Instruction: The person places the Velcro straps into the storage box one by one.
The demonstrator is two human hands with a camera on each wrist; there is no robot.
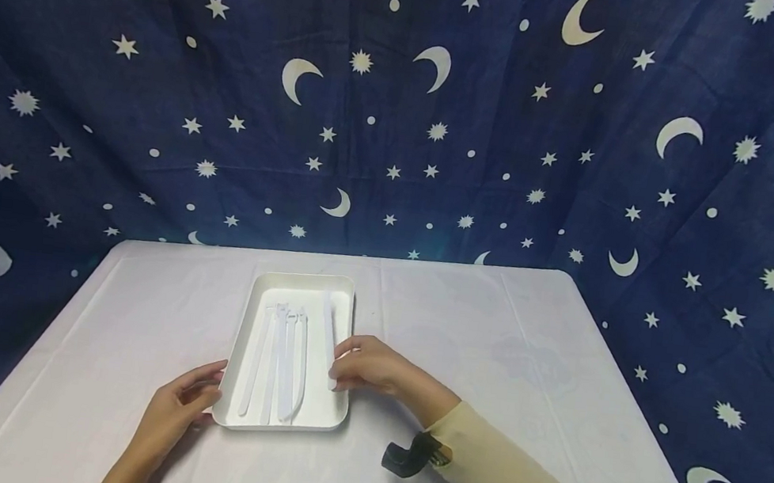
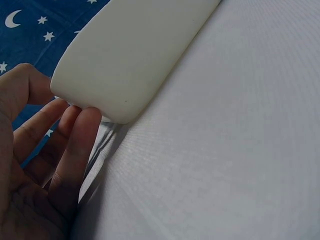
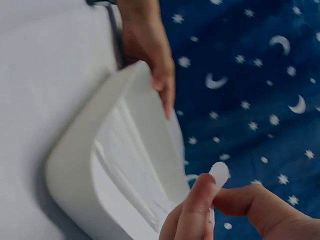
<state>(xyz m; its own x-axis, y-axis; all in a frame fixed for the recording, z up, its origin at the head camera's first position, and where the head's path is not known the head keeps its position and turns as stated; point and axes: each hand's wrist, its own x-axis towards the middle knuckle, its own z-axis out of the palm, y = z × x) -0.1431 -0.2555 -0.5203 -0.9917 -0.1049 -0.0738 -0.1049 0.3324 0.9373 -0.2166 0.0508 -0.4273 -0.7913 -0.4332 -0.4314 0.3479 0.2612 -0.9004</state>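
Observation:
A shallow white rectangular tray stands on the table, with several slim white plastic sticks lying lengthwise in its left and middle part. My left hand holds the tray's near left corner; in the left wrist view its curled fingers touch the tray wall. Over the tray's right side, my right hand pinches the near end of a separate white flat stick between thumb and fingers. The rounded tip of that stick shows past the fingertips in the right wrist view.
A white cloth covers the table. Dark blue fabric with moons and stars hangs behind and at both sides. A black wrist device sits at the right sleeve's cuff.

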